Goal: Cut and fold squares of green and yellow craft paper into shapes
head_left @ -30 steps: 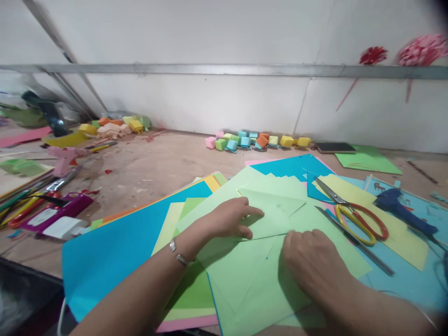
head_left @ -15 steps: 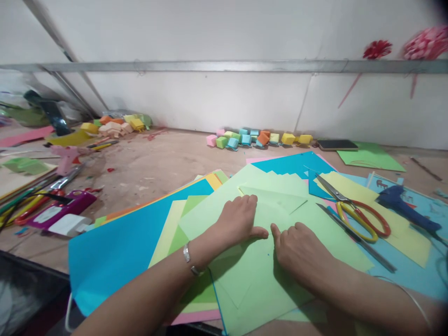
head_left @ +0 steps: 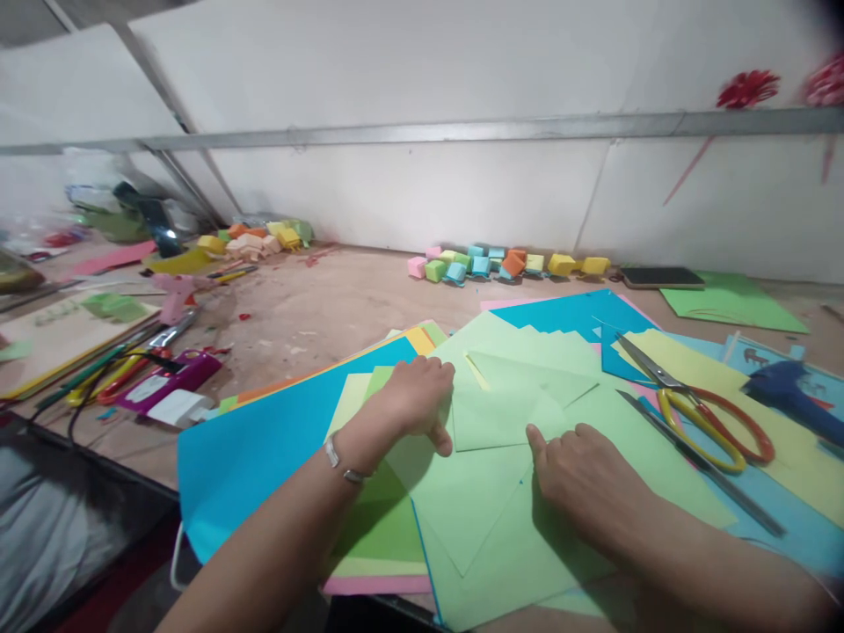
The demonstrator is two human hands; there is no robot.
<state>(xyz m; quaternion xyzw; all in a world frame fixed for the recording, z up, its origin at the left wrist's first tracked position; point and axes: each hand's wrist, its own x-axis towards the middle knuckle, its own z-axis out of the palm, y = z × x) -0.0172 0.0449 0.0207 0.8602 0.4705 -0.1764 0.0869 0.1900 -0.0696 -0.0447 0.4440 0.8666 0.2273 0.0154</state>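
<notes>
A light green folded paper (head_left: 507, 409), shaped like an envelope with a point toward me, lies on a larger light green sheet (head_left: 481, 571). My left hand (head_left: 422, 400) is at the folded paper's left edge, fingers bent and thumb apart from them, with nothing visible in it. On the other side, my right hand (head_left: 584, 466) rests on the paper, its fingers curled in. One fingertip of it touches the lower edge of the folded flap. The undersides of both hands are hidden.
Scissors (head_left: 709, 413), a thin metal blade (head_left: 702, 462) and a blue glue gun (head_left: 797, 396) lie to the right. Blue sheets (head_left: 264, 466) spread leftward. Small coloured paper cubes (head_left: 481, 264) line the wall. A purple device (head_left: 178, 382) sits at left.
My left hand has moved left, away from my right hand, uncovering more of the folded paper. My right hand stays near the lower edge. The view has turned left.
</notes>
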